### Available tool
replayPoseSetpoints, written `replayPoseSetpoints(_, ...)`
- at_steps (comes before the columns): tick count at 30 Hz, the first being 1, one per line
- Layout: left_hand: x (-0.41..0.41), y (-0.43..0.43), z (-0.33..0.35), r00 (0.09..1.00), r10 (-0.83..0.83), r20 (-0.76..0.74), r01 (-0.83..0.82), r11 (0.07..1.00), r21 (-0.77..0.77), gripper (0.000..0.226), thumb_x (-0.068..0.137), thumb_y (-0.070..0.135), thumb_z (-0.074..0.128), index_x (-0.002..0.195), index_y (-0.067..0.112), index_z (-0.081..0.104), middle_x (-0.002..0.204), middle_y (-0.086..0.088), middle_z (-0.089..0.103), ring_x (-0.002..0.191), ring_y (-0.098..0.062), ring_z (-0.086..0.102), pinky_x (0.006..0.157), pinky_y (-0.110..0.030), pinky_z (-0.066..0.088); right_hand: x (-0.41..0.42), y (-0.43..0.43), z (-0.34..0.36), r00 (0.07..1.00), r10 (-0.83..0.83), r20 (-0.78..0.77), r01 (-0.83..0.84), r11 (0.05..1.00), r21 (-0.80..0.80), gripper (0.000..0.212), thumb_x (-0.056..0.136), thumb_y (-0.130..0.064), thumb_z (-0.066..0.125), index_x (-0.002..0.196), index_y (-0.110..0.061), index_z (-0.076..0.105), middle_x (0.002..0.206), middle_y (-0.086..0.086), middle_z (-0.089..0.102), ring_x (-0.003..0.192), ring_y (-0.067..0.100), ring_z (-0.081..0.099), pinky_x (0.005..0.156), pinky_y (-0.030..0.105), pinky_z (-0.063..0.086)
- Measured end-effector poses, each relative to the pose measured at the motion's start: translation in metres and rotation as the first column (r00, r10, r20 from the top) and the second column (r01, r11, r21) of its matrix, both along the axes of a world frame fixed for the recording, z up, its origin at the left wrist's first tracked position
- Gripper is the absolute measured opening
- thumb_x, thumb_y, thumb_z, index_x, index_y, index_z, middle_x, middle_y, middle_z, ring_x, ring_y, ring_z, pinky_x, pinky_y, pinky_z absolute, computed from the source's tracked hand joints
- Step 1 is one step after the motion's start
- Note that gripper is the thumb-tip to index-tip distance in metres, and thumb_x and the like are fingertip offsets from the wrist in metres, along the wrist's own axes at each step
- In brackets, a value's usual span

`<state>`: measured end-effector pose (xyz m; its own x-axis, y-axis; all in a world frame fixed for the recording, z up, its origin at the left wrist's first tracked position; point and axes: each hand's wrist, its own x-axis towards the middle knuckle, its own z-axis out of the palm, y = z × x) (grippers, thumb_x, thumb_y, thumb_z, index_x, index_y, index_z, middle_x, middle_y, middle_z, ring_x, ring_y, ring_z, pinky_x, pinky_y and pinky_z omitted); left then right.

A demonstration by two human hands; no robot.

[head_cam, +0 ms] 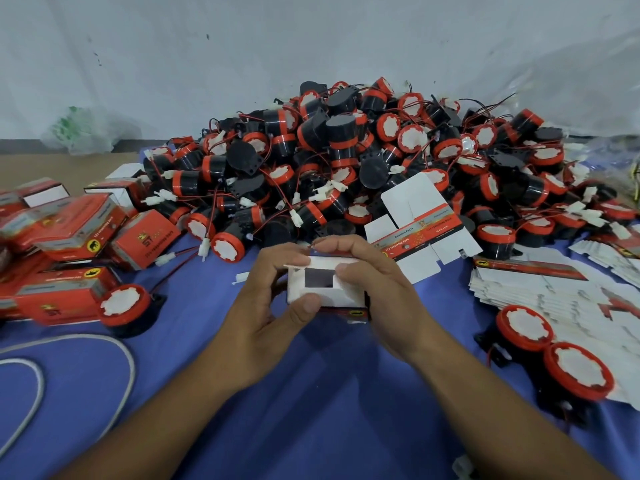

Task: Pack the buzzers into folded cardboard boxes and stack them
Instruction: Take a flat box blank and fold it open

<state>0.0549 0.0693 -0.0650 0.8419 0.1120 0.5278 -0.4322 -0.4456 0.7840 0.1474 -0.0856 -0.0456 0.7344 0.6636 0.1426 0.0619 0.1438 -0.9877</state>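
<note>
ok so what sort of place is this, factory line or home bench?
Probably a small hand-packing workstation rather than an automated line. A loose pile of buzzers sits on the blue table, flat box blanks lie at the right, and folded boxes are stacked at the left.

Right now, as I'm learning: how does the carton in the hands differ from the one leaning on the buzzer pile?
The held carton is folded up, gripped by the left hand and right hand; the leaning carton is flat, flaps spread, untouched. Both are white with red print.
</note>
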Motion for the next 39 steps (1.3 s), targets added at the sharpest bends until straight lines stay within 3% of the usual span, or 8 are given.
replayPoseSetpoints(6,-0.001,-0.003,0.005,0.964,0.192,0.186,-0.237,0.936,0.262,0.04,0.096,0.057,0.049,0.12,0.028,0.061,0.124,0.003,0.057,0.115,-0.003,0.053,0.094,-0.015,0.044,-0.007,0.001,0.003,0.989,-0.129,0.077,0.13,0.991,-0.008,0.033,0.086,-0.041,0.055,0.115,-0.026,0.06,0.102,-0.005,0.066,0.086,0.013,0.066,0.067,0.029,0.055)
replayPoseSetpoints(11,-0.001,-0.012,0.001,0.895,0.35,0.276,-0.421,0.867,0.266,0.043,0.096,0.045,0.053,0.125,0.015,0.062,0.125,-0.006,0.053,0.111,0.005,0.05,0.093,-0.007,0.039,-0.015,0.006,0.006,0.936,-0.275,0.22,0.276,0.961,0.024,0.06,0.086,-0.07,0.033,0.107,-0.019,0.056,0.108,0.014,0.061,0.099,0.034,0.06,0.085,0.056,0.051)
replayPoseSetpoints(18,-0.004,-0.014,0.007,0.825,0.435,0.36,-0.518,0.837,0.176,0.042,0.09,0.039,0.062,0.124,0.016,0.058,0.123,-0.016,0.055,0.102,-0.003,0.05,0.088,-0.013,0.043,-0.016,0.007,0.002,0.839,-0.341,0.423,0.388,0.921,-0.028,0.052,0.087,-0.071,0.033,0.115,-0.031,0.053,0.117,-0.009,0.056,0.11,0.007,0.055,0.091,0.026,0.047)
replayPoseSetpoints(22,-0.002,-0.015,0.005,0.825,0.456,0.335,-0.55,0.782,0.292,0.047,0.09,0.041,0.065,0.127,0.013,0.062,0.127,-0.013,0.053,0.101,-0.014,0.048,0.086,-0.019,0.043,-0.018,0.007,0.003,0.964,-0.129,0.233,0.149,0.986,-0.069,0.066,0.083,-0.071,0.042,0.131,-0.027,0.049,0.126,-0.005,0.056,0.116,0.015,0.06,0.097,0.04,0.052)
replayPoseSetpoints(29,-0.002,-0.01,0.006,0.982,0.066,0.177,-0.16,0.79,0.592,0.051,0.105,0.039,0.036,0.143,0.008,0.049,0.16,-0.005,0.029,0.134,-0.026,0.042,0.107,-0.027,0.032,-0.013,0.002,0.003,0.992,-0.014,0.122,0.017,1.0,-0.025,0.052,0.089,-0.035,0.059,0.137,-0.025,0.041,0.118,-0.014,0.061,0.099,-0.002,0.062,0.081,0.02,0.053)
replayPoseSetpoints(32,-0.003,-0.013,0.004,0.996,-0.02,0.087,-0.027,0.865,0.501,0.053,0.103,0.032,0.045,0.15,0.008,0.038,0.163,0.003,0.022,0.149,-0.018,0.025,0.115,-0.038,0.034,-0.005,-0.002,0.005,0.988,-0.04,0.148,0.045,0.999,-0.028,0.053,0.085,-0.032,0.057,0.136,-0.024,0.044,0.126,-0.006,0.056,0.101,0.002,0.06,0.083,0.025,0.052)
replayPoseSetpoints(36,-0.004,-0.008,0.007,0.996,-0.026,0.081,-0.003,0.943,0.334,0.055,0.093,0.033,0.062,0.143,0.022,0.04,0.161,0.015,0.022,0.143,-0.003,0.033,0.102,-0.017,0.042,-0.007,-0.002,0.003,0.982,0.074,0.171,-0.068,0.997,-0.041,0.05,0.087,-0.025,0.061,0.134,-0.027,0.045,0.116,-0.009,0.062,0.101,0.007,0.063,0.078,0.027,0.055)
replayPoseSetpoints(39,-0.004,-0.001,0.009,0.994,0.021,0.106,-0.063,0.911,0.408,0.054,0.088,0.039,0.065,0.136,0.028,0.042,0.157,0.018,0.026,0.139,-0.007,0.037,0.103,-0.017,0.04,-0.006,-0.002,0.0,0.982,0.088,0.168,-0.081,0.996,-0.045,0.061,0.087,-0.038,0.067,0.141,-0.027,0.039,0.117,-0.021,0.061,0.104,0.001,0.064,0.078,0.021,0.054)
